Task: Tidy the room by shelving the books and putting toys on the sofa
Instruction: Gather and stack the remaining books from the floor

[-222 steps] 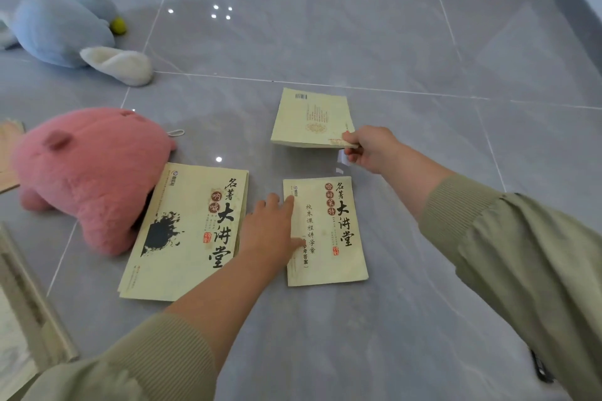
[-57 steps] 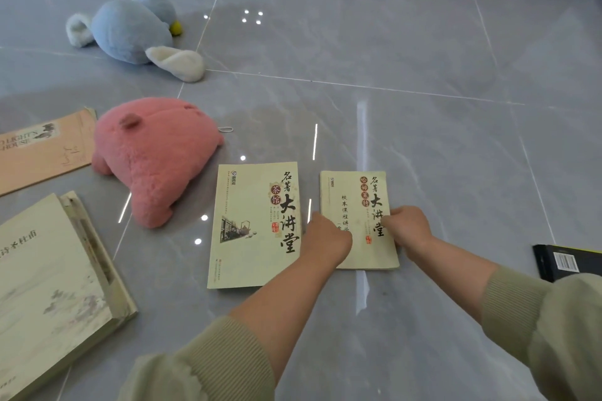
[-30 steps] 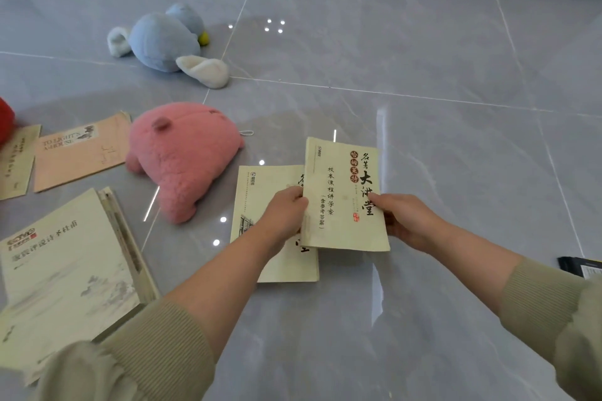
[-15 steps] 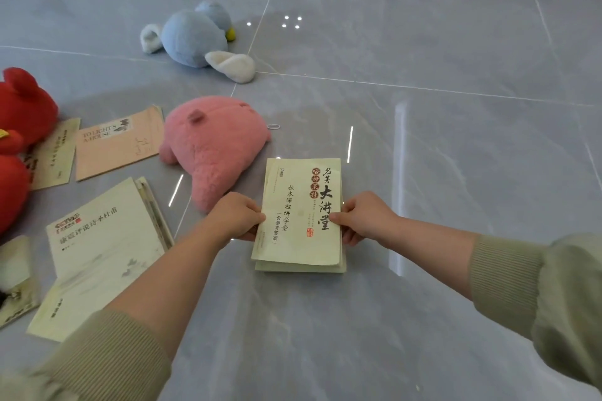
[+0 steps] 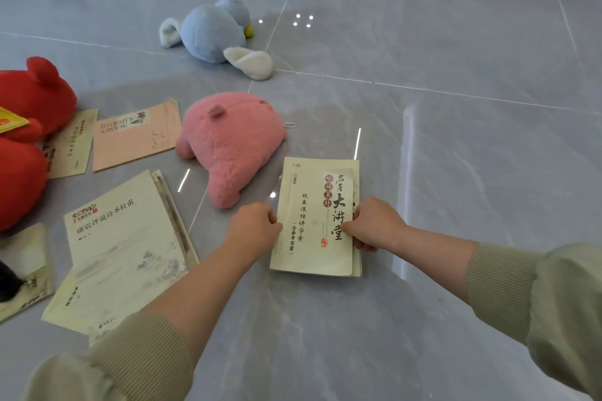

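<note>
Cream books [image 5: 314, 218] stacked unevenly; left hand [image 5: 254, 228], right hand [image 5: 374, 225] grip opposite edges; risk: they slide apart if lifted tilted

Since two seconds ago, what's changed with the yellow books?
The small book, which lay right of the larger book, was lifted leftward by both hands and set on top of it. Left hand and right hand now grip the stack by its sides. The pink plush and blue plush stayed put.
</note>
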{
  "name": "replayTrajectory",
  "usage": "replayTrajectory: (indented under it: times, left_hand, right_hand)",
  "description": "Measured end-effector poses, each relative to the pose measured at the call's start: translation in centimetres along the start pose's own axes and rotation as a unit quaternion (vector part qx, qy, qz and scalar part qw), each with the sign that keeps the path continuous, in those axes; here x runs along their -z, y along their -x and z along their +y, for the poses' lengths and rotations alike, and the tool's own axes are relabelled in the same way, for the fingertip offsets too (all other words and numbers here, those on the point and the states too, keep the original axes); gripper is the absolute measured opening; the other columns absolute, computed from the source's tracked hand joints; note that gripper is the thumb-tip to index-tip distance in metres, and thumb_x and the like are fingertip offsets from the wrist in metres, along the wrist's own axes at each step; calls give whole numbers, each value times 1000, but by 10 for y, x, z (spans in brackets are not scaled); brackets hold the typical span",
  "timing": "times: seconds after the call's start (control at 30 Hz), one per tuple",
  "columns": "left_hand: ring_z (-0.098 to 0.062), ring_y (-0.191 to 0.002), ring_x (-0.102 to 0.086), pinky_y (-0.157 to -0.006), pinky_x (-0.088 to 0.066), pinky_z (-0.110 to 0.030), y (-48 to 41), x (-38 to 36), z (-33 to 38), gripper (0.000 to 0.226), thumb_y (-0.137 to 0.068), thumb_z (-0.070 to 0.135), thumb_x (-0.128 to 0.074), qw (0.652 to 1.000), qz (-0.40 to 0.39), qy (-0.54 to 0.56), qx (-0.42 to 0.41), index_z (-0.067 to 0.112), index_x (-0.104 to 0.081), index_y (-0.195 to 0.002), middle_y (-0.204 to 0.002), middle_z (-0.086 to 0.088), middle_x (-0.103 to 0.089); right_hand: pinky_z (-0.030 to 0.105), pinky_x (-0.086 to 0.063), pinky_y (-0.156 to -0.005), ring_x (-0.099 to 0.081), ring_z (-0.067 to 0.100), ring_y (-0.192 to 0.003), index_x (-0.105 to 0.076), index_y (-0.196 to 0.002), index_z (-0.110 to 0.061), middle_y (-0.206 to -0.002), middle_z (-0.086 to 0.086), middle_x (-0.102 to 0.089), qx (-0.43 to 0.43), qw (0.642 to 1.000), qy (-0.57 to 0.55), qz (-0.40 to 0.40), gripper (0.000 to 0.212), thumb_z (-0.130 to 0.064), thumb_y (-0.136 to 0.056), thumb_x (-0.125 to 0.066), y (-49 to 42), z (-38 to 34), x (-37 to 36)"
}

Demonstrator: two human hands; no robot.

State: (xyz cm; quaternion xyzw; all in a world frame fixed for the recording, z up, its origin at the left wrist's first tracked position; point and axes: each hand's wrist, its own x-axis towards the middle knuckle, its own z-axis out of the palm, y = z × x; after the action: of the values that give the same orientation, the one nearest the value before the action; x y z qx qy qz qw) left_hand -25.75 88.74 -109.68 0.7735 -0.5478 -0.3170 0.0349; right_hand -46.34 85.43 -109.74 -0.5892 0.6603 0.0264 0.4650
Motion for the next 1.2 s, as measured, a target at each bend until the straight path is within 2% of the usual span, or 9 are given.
replayTrajectory:
  times: [0.13,0.27,0.37,0.47,0.6,0.8,0.9,1.03,1.2]
  left_hand:
    - [-22,-93,-63,-76,-48,-30,4,-1,1,17,-84,22,-60,998,36,-57,-16,15,-65,-99,-97,-1,-68]
    - [-19,-99,-58,-74,-41,-28,10,-5,22,27,-91,26,-53,985,87,-94,-112,21,-57,-117,-113,4,-59]
    - [-18,-97,-57,-69,-34,-25,11,-21,50,23,-93,23,-48,983,45,-63,-164,21,-58,-114,-106,4,-63]
    - [-19,-94,-58,-74,-41,-28,11,-39,82,24,-93,17,-45,978,19,-35,-206,18,-61,-111,-101,2,-66]
    - [-22,-95,-60,-78,-44,-30,7,-64,119,27,-92,13,-44,972,-11,-4,-236,17,-64,-110,-101,-2,-67]
    - [-23,-99,-60,-83,-44,-30,12,-114,180,28,-90,12,-47,954,-114,-9,-276,20,-63,-112,-107,-1,-66]
    - [-21,-106,-57,-88,-41,-29,24,-129,201,36,-89,11,-48,938,-166,-18,-303,19,-55,-124,-117,-1,-60]
    - [-21,-115,-53,-92,-40,-30,49,-150,222,44,-90,11,-48,908,-228,-59,-346,18,-46,-133,-131,-4,-50]
    - [-21,-118,-50,-90,-39,-29,93,-181,229,48,-90,11,-47,866,-310,-113,-375,18,-41,-138,-137,-5,-45]
  right_hand:
    - [23,-47,-46,-55,12,-42,-58,-64,-15,-55,-1,-61,13,999,30,9,21,-20,-84,-60,1,1,2]
    - [27,-47,-58,-54,14,-49,-54,-63,-12,-62,4,-64,24,998,26,53,33,-33,-89,-59,1,11,9]
    - [29,-49,-58,-53,18,-46,-56,-69,-7,-62,9,-66,-7,997,-22,77,28,-26,-89,-53,3,26,18]
    - [30,-50,-58,-53,20,-46,-58,-70,-4,-56,5,-62,-46,992,-57,103,22,-17,-86,-49,6,50,28]
    - [34,-54,-63,-57,22,-50,-63,-77,2,-66,14,-68,-97,979,-101,150,24,-17,-83,-50,12,84,44]
    - [42,-55,-70,-60,27,-65,-57,-68,-7,-74,18,-67,-179,931,-189,257,19,-17,-83,-51,35,146,70]
    - [33,-50,-74,-60,25,-81,-61,-85,-9,-86,8,-65,-207,916,-200,278,13,-18,-86,-52,57,168,68]
    - [20,-37,-82,-57,21,-107,-60,-116,-8,-116,7,-62,-243,892,-214,315,29,-17,-89,-54,104,200,56]
    - [20,-38,-84,-57,22,-108,-61,-115,-7,-117,8,-63,-299,850,-248,354,27,-12,-89,-54,160,241,31]
